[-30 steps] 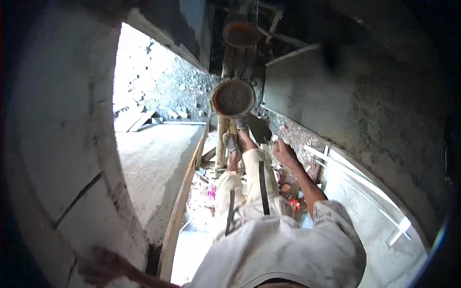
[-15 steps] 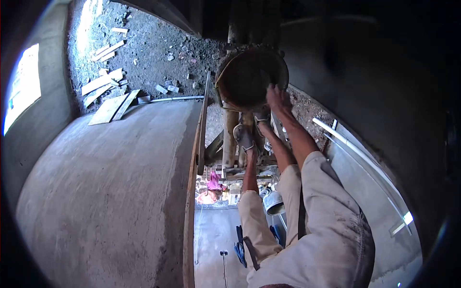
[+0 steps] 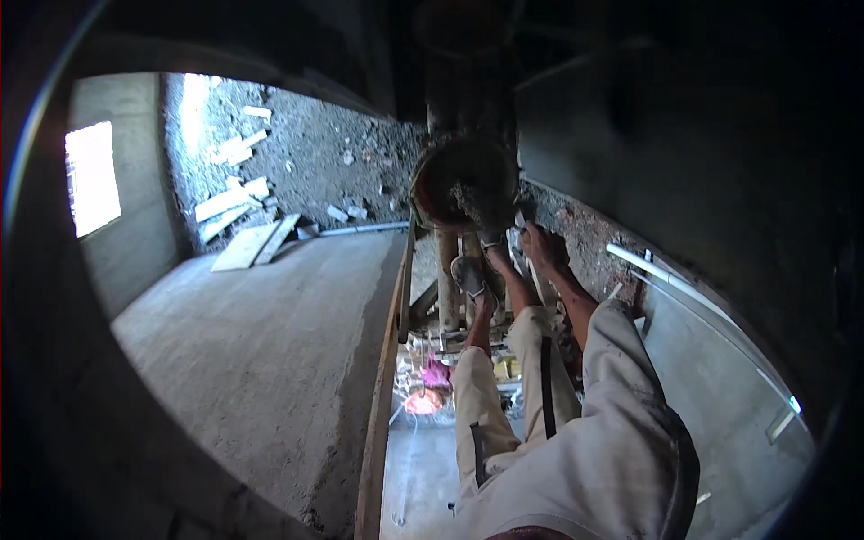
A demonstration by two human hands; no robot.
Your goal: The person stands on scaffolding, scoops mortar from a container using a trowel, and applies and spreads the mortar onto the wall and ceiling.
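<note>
The trowel (image 3: 519, 219) was at the near right edge of the basin (image 3: 429, 180), its blade mostly hidden under a rough grey heap of what looked like mortar (image 3: 477, 200). Whether it touched the basin's rim or hung just above could not be told in that dim light.

The right hand (image 3: 547, 249) was just outside the basin's near right side. Its grip was curled closed, seemingly around the trowel's handle, though the fingers were too dark to make out singly. The left hand was out of view, so the state of its grip could not be told.

The trowel was probably stiff and sturdy, light when bare but front-heavy under that load, with a pull to tip or twist at the wrist. The mortar looked soft and loose enough to slide from a tilted blade, and any wet smear might have made the handle slippery. The sound place to hold was the handle, close up to the blade, kept level. Nearer the person than the basin, a shoe (image 3: 468, 275) rested by narrow poles (image 3: 447, 290), which favoured short, steady movements.
</note>
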